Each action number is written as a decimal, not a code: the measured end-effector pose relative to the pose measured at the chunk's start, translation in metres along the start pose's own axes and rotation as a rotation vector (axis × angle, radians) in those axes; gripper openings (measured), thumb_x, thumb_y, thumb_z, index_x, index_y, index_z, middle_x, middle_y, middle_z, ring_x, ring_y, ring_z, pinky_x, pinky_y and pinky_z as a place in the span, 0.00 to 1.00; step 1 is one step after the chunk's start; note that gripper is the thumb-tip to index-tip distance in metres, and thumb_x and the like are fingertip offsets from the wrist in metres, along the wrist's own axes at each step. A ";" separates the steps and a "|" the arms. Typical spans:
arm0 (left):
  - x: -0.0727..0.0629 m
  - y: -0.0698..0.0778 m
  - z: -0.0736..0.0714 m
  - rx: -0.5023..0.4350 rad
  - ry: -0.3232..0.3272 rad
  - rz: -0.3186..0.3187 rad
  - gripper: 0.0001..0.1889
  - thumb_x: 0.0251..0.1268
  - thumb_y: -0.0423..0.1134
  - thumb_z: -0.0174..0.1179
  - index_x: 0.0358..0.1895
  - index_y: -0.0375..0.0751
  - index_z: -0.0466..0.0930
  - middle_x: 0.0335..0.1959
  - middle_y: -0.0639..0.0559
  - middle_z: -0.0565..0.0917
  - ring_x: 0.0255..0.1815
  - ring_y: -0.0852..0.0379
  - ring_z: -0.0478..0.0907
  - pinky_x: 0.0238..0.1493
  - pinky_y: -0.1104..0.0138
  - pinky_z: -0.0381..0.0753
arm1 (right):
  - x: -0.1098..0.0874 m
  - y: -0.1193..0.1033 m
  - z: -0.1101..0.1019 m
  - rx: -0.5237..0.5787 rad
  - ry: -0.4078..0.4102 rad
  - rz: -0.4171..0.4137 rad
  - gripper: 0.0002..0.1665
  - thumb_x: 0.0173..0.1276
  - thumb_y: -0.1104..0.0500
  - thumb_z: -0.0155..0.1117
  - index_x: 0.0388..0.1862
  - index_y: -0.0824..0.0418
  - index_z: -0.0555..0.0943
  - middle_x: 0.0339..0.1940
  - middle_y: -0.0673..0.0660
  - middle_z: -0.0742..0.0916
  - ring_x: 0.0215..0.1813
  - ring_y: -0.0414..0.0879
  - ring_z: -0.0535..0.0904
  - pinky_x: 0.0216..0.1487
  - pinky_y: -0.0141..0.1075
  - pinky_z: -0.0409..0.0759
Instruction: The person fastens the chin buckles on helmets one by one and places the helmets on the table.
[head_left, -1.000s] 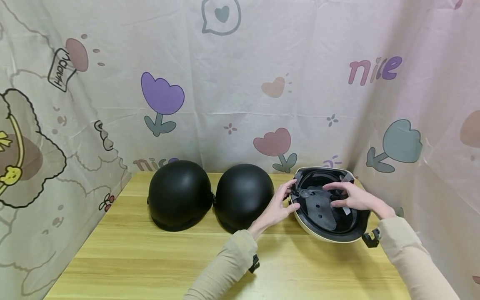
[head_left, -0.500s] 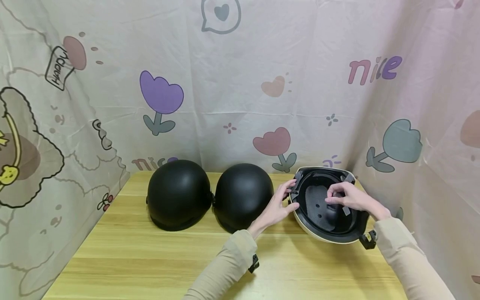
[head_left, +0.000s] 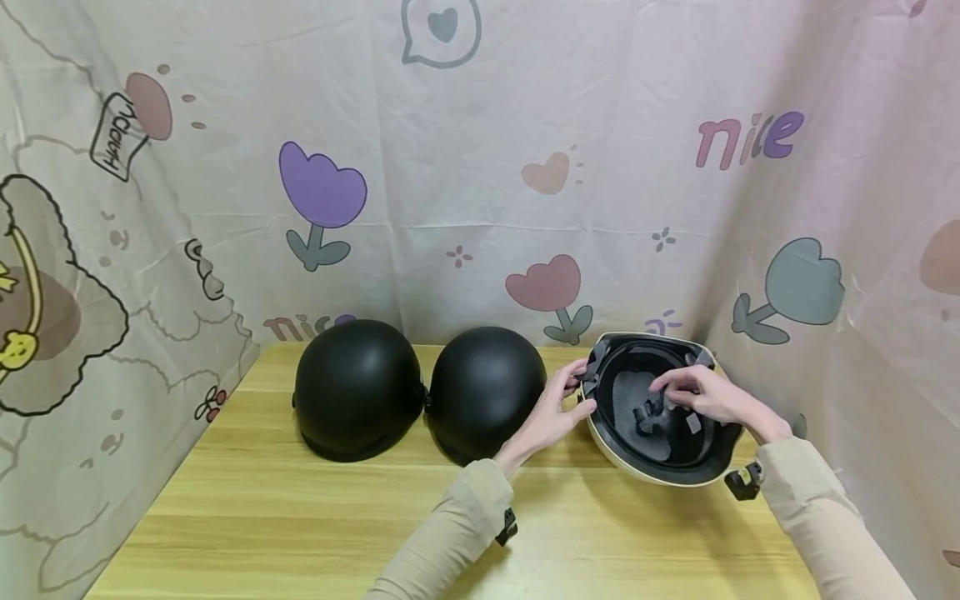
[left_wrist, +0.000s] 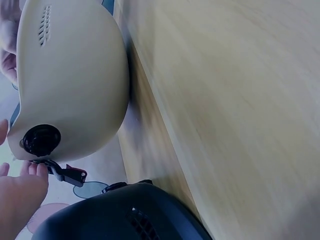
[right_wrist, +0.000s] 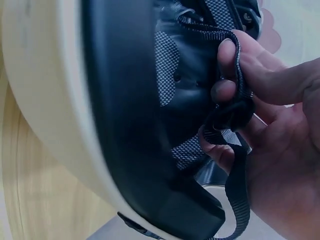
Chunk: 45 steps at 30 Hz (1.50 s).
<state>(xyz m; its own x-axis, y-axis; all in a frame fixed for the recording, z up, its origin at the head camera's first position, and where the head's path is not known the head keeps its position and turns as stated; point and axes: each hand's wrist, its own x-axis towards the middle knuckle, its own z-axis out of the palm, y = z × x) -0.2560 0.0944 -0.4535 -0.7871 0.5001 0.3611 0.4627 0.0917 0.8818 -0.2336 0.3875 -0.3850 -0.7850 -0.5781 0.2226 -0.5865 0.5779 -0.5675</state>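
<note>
A cream-shelled helmet [head_left: 637,468] lies upside down at the table's right, its black lining [head_left: 641,392] facing up. Inside it, my right hand [head_left: 708,396] holds a black chin strap [right_wrist: 239,65] between thumb and fingers; a loop of the strap [right_wrist: 239,187] hangs by the palm. Dark strap or buckle parts [head_left: 648,414] lie over the lining. My left hand [head_left: 551,417] touches the left rim, thumb and fingers spread apart. From the left wrist, its fingertips [left_wrist: 35,169] meet a black strap piece [left_wrist: 62,171] below the round black side knob [left_wrist: 42,140].
Two black helmets, one at left [head_left: 358,392] and one in the middle [head_left: 487,392], sit dome up side by side. The middle one stands close behind my left hand. A printed curtain [head_left: 450,208] surrounds the wooden table [head_left: 337,525] at the back and sides.
My right hand's spread fingers came together inside the helmet, then loosened slightly. Dark strap parts now show over the lining. My left hand stays at the rim.
</note>
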 end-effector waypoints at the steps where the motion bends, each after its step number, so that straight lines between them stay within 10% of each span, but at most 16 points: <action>1: 0.000 0.000 0.000 0.003 0.001 -0.004 0.33 0.73 0.36 0.59 0.78 0.44 0.58 0.73 0.43 0.67 0.68 0.45 0.69 0.74 0.54 0.69 | 0.000 0.000 0.000 0.003 -0.002 0.007 0.11 0.67 0.78 0.56 0.44 0.72 0.82 0.22 0.53 0.82 0.23 0.35 0.73 0.24 0.29 0.72; 15: -0.001 -0.004 0.000 -0.044 0.016 -0.077 0.31 0.73 0.36 0.58 0.76 0.47 0.62 0.72 0.42 0.69 0.66 0.42 0.76 0.67 0.53 0.77 | -0.005 0.002 0.001 0.041 0.053 -0.011 0.24 0.57 0.85 0.46 0.36 0.67 0.85 0.30 0.55 0.85 0.19 0.36 0.67 0.20 0.28 0.67; 28: -0.001 0.005 -0.001 0.001 -0.025 -0.156 0.30 0.72 0.37 0.58 0.76 0.47 0.65 0.62 0.36 0.72 0.63 0.44 0.74 0.65 0.58 0.77 | -0.011 -0.009 -0.006 -0.014 0.025 0.349 0.09 0.69 0.64 0.62 0.34 0.64 0.89 0.32 0.55 0.91 0.34 0.28 0.80 0.38 0.26 0.79; 35: -0.001 0.009 -0.004 -0.070 -0.102 -0.298 0.31 0.73 0.44 0.53 0.78 0.59 0.61 0.70 0.43 0.73 0.61 0.51 0.77 0.63 0.59 0.74 | -0.013 -0.003 -0.001 0.131 0.051 0.159 0.04 0.65 0.71 0.68 0.35 0.69 0.80 0.25 0.51 0.85 0.24 0.37 0.81 0.28 0.30 0.80; 45: -0.002 0.010 -0.005 -0.121 -0.077 -0.307 0.27 0.74 0.46 0.55 0.74 0.48 0.68 0.78 0.44 0.64 0.68 0.44 0.71 0.64 0.54 0.76 | -0.017 0.000 -0.002 0.176 0.049 0.048 0.20 0.68 0.81 0.49 0.55 0.71 0.76 0.35 0.41 0.87 0.17 0.50 0.72 0.16 0.34 0.71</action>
<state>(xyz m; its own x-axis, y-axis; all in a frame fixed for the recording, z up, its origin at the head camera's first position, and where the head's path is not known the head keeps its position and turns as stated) -0.2519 0.0900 -0.4436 -0.8469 0.5292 0.0531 0.1535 0.1477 0.9770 -0.2208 0.3979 -0.3872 -0.8227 -0.5209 0.2277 -0.5074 0.4923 -0.7072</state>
